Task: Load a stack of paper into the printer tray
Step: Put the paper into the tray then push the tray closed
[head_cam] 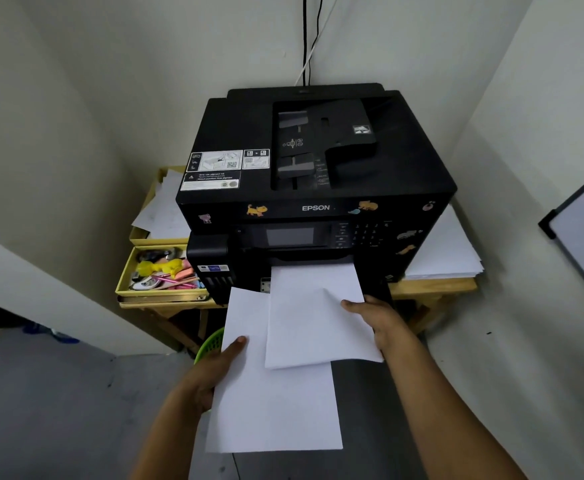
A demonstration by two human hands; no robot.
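Below, my left hand (214, 370) pinched a larger white sheet of paper (273, 407) by its left edge, thumb on top. My right hand (378, 322) gripped a smaller white paper stack (313, 317), its far end just entering the black Epson printer (314, 188) ahead of my fingers.

The right grip (375, 317) pinches the right edge of a sheet (314, 313) whose far end lies in the printer (314, 168) slot, straight ahead of that grip. To its left and nearer the person, the left grip (214, 372) holds the left edge of a paper stack (273, 407) lying partly under the sheet. The printer sits on the counter (432, 289). Beyond the left grip, left of the printer, lie two trays (124, 282); right of the printer, past the right grip, lies loose paper (450, 251).
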